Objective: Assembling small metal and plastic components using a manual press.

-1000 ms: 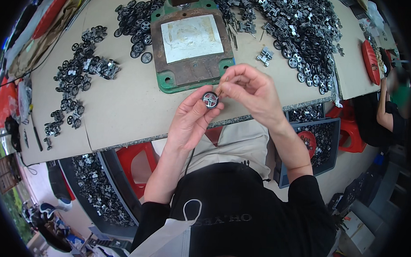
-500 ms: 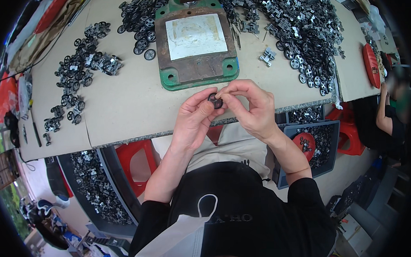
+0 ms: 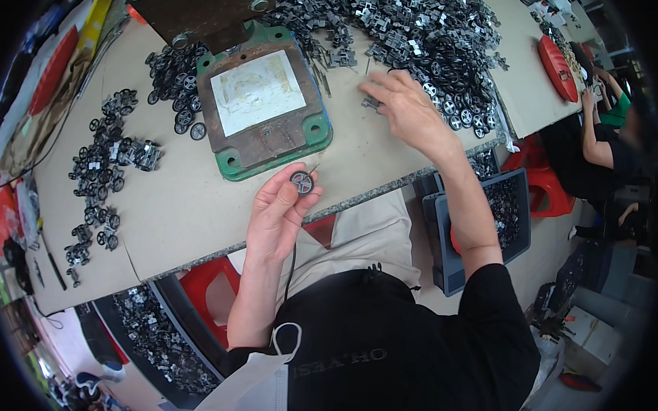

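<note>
Black spoked wheel (image 3: 301, 183) with a thin pin (image 3: 315, 168), pinched in our left hand (image 3: 272, 216) at mid-frame, our right hand (image 3: 410, 110) over a grey metal part (image 3: 371, 102) right of upper centre, whether gripped we cannot tell, green-edged metal base (image 3: 268, 134) left of upper centre.

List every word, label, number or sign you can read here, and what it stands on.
Black cloth T-shirt: lettering across the chest, upside down in this view; wording not copied here.
White rectangular sheet on the brown-and-green metal base: stained, no lettering legible.
Black-and-silver spoked wheel in the left hand: no lettering legible.
Any other markings are too small or blurred to read.
</note>
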A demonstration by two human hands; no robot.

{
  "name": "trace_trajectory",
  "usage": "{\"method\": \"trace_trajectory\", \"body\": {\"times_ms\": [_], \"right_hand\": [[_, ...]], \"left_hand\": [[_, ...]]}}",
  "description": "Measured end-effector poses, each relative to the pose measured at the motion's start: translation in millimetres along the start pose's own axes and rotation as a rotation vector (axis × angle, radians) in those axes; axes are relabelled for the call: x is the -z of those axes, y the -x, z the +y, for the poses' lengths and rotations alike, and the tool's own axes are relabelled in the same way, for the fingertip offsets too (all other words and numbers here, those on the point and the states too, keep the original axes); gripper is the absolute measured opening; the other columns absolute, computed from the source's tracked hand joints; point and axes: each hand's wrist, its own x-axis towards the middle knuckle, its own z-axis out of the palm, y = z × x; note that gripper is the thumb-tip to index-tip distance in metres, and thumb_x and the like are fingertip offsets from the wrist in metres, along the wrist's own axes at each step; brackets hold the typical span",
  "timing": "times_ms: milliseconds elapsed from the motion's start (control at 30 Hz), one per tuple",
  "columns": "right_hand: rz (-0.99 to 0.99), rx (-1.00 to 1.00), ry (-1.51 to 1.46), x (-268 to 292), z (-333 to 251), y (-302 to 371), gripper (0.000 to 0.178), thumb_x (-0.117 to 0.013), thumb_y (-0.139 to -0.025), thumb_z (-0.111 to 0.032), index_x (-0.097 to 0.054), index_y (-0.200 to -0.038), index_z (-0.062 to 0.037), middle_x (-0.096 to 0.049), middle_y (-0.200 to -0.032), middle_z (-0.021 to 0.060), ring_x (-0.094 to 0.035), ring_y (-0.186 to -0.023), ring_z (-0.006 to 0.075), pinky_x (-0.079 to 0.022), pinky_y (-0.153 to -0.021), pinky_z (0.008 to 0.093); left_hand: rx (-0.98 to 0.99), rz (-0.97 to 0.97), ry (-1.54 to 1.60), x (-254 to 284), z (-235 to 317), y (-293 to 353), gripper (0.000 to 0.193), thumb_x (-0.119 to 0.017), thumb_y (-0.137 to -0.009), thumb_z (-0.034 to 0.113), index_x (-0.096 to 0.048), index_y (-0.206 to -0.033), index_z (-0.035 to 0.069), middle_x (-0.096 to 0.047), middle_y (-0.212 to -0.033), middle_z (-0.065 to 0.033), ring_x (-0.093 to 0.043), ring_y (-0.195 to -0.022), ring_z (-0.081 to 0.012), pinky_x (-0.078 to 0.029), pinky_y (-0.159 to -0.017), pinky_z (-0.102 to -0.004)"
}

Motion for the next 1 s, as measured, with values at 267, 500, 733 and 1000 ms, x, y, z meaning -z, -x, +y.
{"method": "trace_trajectory", "body": {"times_ms": [267,500,733,1000], "right_hand": [[-0.22,-0.422,-0.788,14,-16,2,0.027,-0.065,-0.075,-0.004,-0.061,-0.102,-0.0019,-0.06,-0.093,0.0057,-0.057,-0.08,0.0154,-0.047,-0.069,0.0281],[-0.225,-0.664,-1.839,-4,-63,21,0.025,-0.062,-0.079,0.0,-0.051,-0.102,-0.0017,-0.062,-0.091,0.0114,-0.061,-0.08,0.0174,-0.049,-0.064,0.0258],[-0.206,-0.62,-1.777,-9,-72,21,0.027,-0.063,-0.078,0.002,-0.051,-0.102,-0.0003,-0.061,-0.092,0.0111,-0.061,-0.083,0.017,-0.052,-0.07,0.0269],[-0.117,-0.546,-1.589,-9,-80,23,0.03,-0.066,-0.075,0.002,-0.052,-0.101,-0.0007,-0.061,-0.092,0.0084,-0.061,-0.085,0.0143,-0.05,-0.073,0.0245]], "left_hand": [[-0.055,0.068,-0.078,-7,-3,4,0.028,-0.055,-0.086,0.006,-0.053,-0.113,-0.002,-0.061,-0.103,-0.0159,-0.063,-0.088,-0.024,-0.053,-0.078,-0.0295],[-0.176,0.171,-0.324,-16,-3,7,0.027,-0.061,-0.081,0.0,-0.055,-0.108,-0.003,-0.063,-0.094,-0.0105,-0.063,-0.083,-0.0203,-0.052,-0.076,-0.029],[-0.243,0.197,-0.404,-16,-4,9,0.027,-0.062,-0.079,-0.002,-0.056,-0.106,-0.003,-0.063,-0.092,-0.009,-0.064,-0.082,-0.0191,-0.052,-0.074,-0.0278],[-0.317,0.198,-0.513,-19,-4,11,0.027,-0.062,-0.077,-0.007,-0.057,-0.104,-0.004,-0.062,-0.091,-0.0112,-0.063,-0.082,-0.0169,-0.052,-0.074,-0.025]]}}
